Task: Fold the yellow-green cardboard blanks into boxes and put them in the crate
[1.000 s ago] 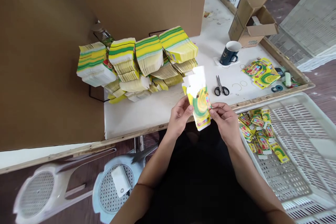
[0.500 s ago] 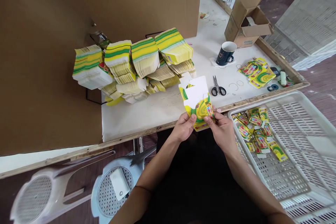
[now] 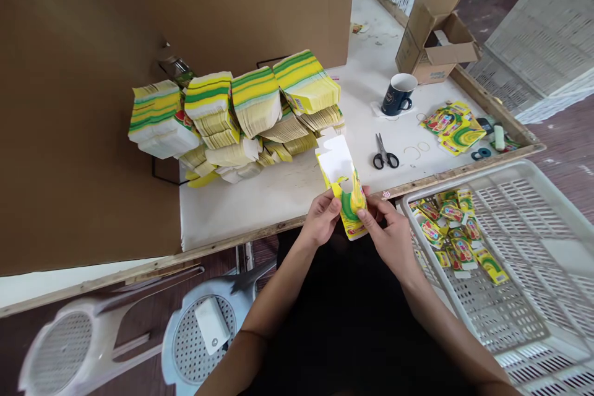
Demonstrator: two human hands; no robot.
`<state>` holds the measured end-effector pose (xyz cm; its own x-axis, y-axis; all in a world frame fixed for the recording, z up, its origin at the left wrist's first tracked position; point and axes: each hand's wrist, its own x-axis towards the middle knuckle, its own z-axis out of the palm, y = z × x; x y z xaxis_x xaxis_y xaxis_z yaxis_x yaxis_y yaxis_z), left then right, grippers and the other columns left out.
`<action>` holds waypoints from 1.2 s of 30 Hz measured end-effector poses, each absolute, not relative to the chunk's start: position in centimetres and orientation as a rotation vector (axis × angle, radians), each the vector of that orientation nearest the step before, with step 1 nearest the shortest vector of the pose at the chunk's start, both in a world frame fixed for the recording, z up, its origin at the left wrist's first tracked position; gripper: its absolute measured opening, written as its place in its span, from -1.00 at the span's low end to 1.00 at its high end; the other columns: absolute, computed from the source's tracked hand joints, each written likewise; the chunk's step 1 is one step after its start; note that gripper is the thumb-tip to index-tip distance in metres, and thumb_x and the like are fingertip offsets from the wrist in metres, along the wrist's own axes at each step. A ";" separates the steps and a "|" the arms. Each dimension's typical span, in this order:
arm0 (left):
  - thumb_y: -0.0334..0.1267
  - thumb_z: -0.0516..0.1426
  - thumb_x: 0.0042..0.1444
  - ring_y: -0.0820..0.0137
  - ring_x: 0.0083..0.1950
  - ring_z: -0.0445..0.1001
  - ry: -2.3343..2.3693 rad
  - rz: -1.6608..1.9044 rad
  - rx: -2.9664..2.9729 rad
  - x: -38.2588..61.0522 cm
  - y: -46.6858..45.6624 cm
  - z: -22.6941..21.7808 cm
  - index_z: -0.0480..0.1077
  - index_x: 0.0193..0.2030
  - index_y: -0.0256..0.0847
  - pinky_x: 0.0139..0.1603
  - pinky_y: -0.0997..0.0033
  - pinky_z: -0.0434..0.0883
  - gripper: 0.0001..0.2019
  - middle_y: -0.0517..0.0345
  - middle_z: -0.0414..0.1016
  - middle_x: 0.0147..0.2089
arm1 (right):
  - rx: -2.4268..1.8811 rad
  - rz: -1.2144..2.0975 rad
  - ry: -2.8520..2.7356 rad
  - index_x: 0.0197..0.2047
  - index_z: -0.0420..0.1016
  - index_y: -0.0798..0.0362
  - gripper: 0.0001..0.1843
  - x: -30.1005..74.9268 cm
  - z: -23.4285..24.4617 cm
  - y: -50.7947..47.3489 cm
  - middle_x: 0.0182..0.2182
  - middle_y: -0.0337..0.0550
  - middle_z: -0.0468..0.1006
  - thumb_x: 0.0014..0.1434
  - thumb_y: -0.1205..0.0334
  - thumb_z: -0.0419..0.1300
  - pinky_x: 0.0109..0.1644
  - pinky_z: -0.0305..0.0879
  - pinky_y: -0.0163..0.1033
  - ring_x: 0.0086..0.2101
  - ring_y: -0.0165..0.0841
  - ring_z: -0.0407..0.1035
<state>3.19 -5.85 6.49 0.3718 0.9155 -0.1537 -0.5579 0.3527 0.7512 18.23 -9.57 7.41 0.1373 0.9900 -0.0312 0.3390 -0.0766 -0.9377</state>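
Between my two hands is a yellow and green printed carton [image 3: 349, 205], held over the table's front edge with its white inner flaps pointing away from me. My left hand [image 3: 322, 218] grips its left side, thumb on the near face. The right side is pinched by my right hand [image 3: 387, 228], with the thumb on the printed face and some fingers hidden behind. Past the carton, stacks of flat cartons [image 3: 260, 96] in the same print stand in a row. Black-handled scissors [image 3: 381, 153] lie to the right of the carton.
A dark mug [image 3: 398, 96], an open cardboard box [image 3: 436, 40] and loose flat cartons [image 3: 457, 129] occupy the table's right part. A white plastic crate [image 3: 524, 229] holding several folded cartons stands at my right. Left below are a stool [image 3: 179, 322] and a tall cardboard sheet [image 3: 93, 136].
The carton has turned and narrowed as its right part folds round, and its white flap has swung left. Both hands stay on it, the left slightly lower.
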 end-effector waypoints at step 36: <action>-0.15 0.36 0.13 0.26 -0.09 0.66 0.730 0.805 0.935 2.2 -8.8 8.0 -0.13 0.50 0.01 -0.03 0.31 0.54 -0.05 -0.04 0.63 0.05 | -1.331 1.053 -1.657 -0.16 0.53 -0.02 -0.81 23.4 9.0 -9.0 -0.29 -0.19 0.57 0.39 0.08 0.17 -0.15 0.36 -0.25 -0.28 -0.33 0.46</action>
